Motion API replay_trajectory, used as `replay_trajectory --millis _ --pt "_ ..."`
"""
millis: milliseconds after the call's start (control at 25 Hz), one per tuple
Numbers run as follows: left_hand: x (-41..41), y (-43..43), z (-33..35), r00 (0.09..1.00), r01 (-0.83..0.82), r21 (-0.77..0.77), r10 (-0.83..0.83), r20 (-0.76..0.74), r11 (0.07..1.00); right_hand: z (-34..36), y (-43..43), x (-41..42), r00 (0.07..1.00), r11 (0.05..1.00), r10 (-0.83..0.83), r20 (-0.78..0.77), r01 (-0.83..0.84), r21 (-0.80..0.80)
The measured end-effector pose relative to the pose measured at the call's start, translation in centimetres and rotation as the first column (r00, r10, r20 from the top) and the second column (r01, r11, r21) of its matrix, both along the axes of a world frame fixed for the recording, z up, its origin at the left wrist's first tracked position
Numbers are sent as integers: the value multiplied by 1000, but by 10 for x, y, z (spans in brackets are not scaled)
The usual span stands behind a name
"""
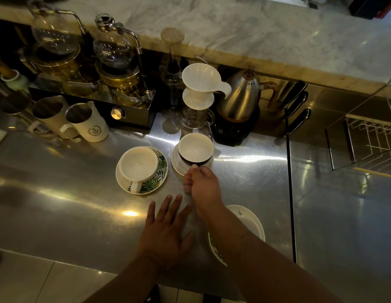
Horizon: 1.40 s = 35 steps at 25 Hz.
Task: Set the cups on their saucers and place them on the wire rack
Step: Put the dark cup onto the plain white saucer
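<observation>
Pinching the dark cup [195,150] by its near handle, the right hand [202,182] holds it over its saucer [179,166]; the wire rack [369,138] lies far right; the left hand [166,228] rests flat, fingers spread.

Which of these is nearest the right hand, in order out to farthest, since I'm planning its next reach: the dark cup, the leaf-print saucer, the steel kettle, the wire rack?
From the right hand:
1. Dark cup: just ahead, pinched at its near side.
2. Leaf-print saucer: to the left, holding a white cup.
3. Steel kettle: farther back, slightly right.
4. Wire rack: far right, against the steel wall.
</observation>
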<state>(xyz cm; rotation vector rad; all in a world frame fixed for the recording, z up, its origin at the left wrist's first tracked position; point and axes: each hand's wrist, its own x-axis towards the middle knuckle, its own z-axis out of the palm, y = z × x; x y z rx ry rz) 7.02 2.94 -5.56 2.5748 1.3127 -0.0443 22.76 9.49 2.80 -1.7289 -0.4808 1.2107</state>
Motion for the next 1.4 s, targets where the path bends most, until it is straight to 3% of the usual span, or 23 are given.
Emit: replay_trajectory --millis 440,680,1400 --pt "0 1 2 1000 -2 -26 1 -10 1000 -7 2 -9 1000 1000 -11 3 11 -27" --pt "0 1 3 1000 0 -32 0 -3 999 -8 0 -12 992 997 30 119 -21 -71" --pt "0 0 5 1000 -10 -38 10 -4 999 -1 -8 -7 981 995 57 187 -41 -87"
